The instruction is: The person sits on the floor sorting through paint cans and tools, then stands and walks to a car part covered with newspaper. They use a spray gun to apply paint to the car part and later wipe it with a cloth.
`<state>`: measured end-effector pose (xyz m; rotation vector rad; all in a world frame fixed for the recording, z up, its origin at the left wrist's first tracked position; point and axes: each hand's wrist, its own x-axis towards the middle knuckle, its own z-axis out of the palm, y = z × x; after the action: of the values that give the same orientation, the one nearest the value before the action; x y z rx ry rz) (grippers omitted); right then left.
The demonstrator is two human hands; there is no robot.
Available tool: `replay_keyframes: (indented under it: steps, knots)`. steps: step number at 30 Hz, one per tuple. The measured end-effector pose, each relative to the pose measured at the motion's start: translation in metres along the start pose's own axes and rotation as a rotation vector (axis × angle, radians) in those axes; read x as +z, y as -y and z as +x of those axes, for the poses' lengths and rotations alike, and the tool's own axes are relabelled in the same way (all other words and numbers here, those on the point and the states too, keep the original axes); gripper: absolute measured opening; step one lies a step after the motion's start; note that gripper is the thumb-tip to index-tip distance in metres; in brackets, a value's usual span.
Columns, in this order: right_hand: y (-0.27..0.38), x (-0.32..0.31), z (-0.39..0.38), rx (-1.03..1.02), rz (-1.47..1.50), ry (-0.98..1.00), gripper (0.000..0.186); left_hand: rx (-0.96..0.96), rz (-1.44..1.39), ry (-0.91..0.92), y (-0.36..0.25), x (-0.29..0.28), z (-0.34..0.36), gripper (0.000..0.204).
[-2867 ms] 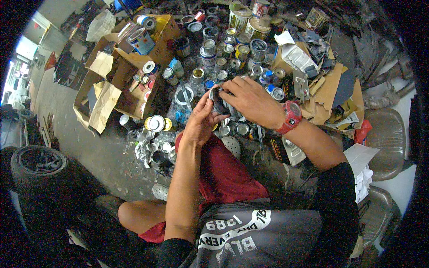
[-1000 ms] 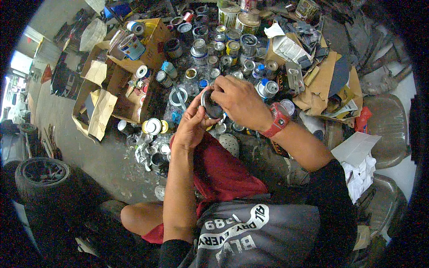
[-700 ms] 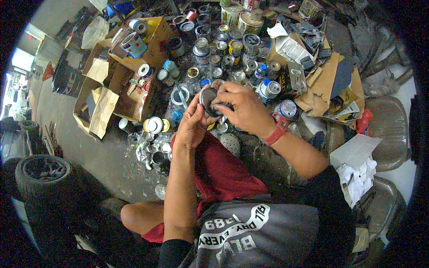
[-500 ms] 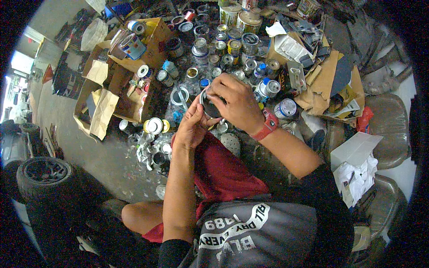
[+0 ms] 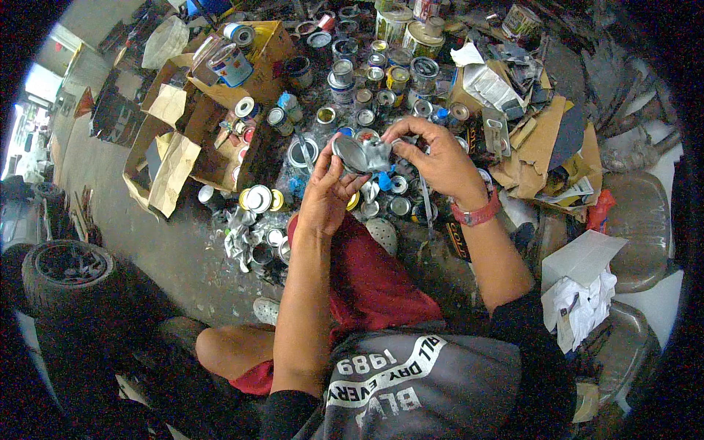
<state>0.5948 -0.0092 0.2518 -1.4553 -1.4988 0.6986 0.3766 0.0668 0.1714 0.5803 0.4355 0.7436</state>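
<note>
My left hand holds a round tin, tilted, its silvery round face showing; whether this is a lid or a whole can I cannot tell. Just right of its rim my right hand pinches a crumpled greyish film or rag, which reaches close to the tin. Whether the two touch is unclear. Beneath my hands stand small paint cans, a blue crumpled piece and an open can with a stick in it. A pale narrow strip shows below my right hand.
Paint cans crowd the floor ahead. Cardboard boxes stand left and right, the right one heaped with scraps. White crumpled paper lies by brown chairs. A wheel is at the far left.
My right hand has moved right, off the tin, with the greyish film now showing in it. The tin has turned from a dark face to a silvery one.
</note>
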Motion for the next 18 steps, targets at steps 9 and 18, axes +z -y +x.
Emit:
replay_keyframes:
  steps: [9,18]
  knots:
    - [0.001,0.059,-0.008,-0.071,-0.186,-0.151,0.029,-0.053,-0.010,-0.065,0.010,-0.010,0.006,0.056]
    - [-0.023,0.046,-0.015,-0.191,-0.055,-0.322,0.029,-0.184,-0.046,-0.073,-0.001,0.000,0.009,0.056]
